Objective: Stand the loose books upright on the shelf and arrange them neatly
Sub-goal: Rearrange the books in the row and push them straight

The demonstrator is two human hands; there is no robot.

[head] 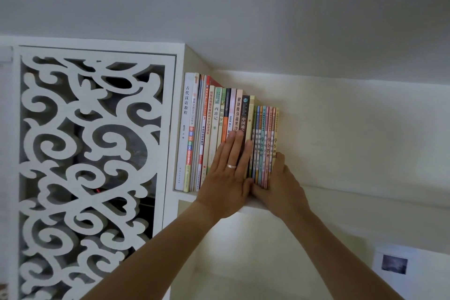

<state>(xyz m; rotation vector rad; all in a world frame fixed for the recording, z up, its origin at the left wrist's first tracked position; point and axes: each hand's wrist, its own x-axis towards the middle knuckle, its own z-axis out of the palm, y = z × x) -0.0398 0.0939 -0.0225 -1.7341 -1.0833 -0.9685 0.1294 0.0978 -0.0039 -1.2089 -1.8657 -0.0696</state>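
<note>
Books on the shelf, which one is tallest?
The white-spined book at the far left end of the row, against the cabinet side. Its top stands above every other spine, and the heights step down toward the thin pastel books on the right.

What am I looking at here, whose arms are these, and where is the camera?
No machine appears: a person does the job with bare hands, and one camera worn on their head looks up at a white wall shelf. A row of upright paperback books stands on it, against the shelf's left side, next to a white carved scrollwork panel. The left hand, wearing a silver ring, lies flat with straight fingers on the spines of the middle books. The right hand curls around the set of thin pastel-coloured books at the right end, seemingly pressing them toward the rest. Lower right, a small picture hangs on the wall.
</note>
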